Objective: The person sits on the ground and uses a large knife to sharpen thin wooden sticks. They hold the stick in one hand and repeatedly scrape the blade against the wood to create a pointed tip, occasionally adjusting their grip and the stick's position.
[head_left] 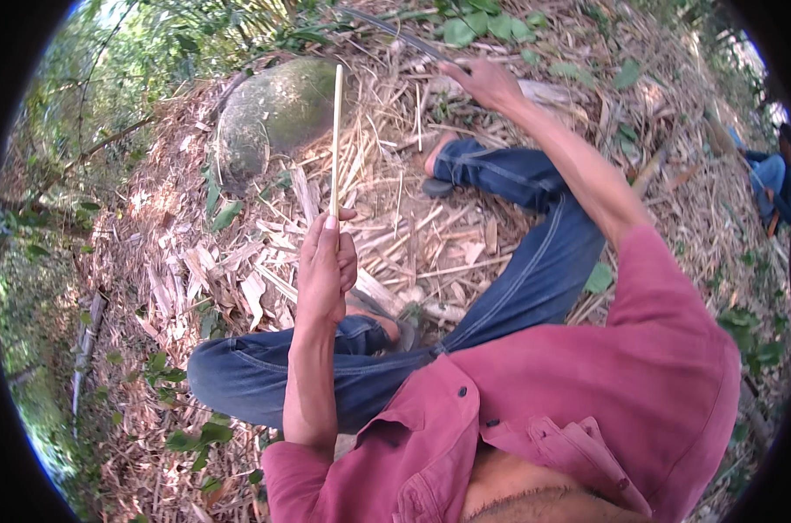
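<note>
Slender pale stick (pixel 336 139) stands nearly upright in front of me, seen through the head camera, its lower end grasped in the left hand (pixel 324 261). I have the thumb laid along it and the fingers curled round behind, with most of its length rising free above the grip. From my viewpoint its upper part crosses the right edge of a mossy boulder (pixel 273 113).

Farther out, on an extended arm, my right hand (pixel 491 84) is closed round the near end of a long grey blade-like tool (pixel 395 32), which slants up and leftward toward the upper edge of my view. I cannot tell what its grip looks like under the fingers. Stick and tool are well apart.

Below the hands I see blue jeans (pixel 518 261), both knees bent, and a dark sandal (pixel 436 187) on the farther foot. A dusty red shirt (pixel 579 366) fills the lower part of my view. Straw-like slivers (pixel 361 166) lie scattered between the boulder and the feet, among dry leaf litter (pixel 195 261). Broad green leaves (pixel 483 28) lie beyond the right hand. Near the right rim I make out blue clothing (pixel 769 185), too blurred for detail.
</note>
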`<action>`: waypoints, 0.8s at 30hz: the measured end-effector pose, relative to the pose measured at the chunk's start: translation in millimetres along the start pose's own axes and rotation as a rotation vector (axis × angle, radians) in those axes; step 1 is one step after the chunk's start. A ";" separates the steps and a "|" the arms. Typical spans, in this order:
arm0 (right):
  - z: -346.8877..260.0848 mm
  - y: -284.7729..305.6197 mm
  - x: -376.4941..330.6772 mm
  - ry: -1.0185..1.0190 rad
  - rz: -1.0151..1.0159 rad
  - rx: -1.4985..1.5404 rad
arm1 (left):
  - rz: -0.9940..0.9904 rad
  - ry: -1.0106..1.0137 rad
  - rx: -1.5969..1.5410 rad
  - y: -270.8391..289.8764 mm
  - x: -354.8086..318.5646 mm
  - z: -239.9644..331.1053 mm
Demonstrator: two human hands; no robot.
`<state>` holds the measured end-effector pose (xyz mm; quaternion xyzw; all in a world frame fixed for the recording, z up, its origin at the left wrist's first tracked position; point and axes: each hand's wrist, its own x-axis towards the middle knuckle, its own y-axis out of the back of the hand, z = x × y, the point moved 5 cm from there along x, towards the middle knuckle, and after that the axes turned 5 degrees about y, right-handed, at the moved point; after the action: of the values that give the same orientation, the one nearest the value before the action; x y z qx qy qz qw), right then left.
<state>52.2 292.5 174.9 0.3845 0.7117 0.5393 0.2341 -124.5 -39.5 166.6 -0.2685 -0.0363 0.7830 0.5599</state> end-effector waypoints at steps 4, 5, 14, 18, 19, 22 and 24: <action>-40.6 -2.3 -47.7 0.237 0.088 0.086 | 0.071 0.013 -0.079 1.7 3.9 -2.5; -51.9 -3.9 -57.3 0.291 0.048 0.079 | 0.080 0.011 -0.101 3.0 5.9 -4.5; -140.9 -36.0 -113.3 0.626 -0.059 0.115 | 0.108 0.013 -0.197 3.6 7.9 -10.0; -148.4 -38.5 -116.6 0.634 -0.086 0.100 | 0.100 0.017 -0.169 2.1 6.3 -13.4; -147.8 -39.8 -116.6 0.625 -0.103 0.106 | 0.106 0.014 -0.161 1.8 5.3 -13.8; -146.8 -41.0 -117.0 0.624 -0.103 0.061 | 0.109 0.012 -0.149 0.7 3.0 -15.5; -145.3 -44.4 -114.5 0.651 -0.083 0.046 | 0.097 0.010 -0.155 2.4 2.8 -14.9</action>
<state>-1.4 110.1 168.3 0.1679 0.7761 0.6078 0.0071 -120.3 -41.5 152.0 -0.3163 -0.0811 0.8027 0.4990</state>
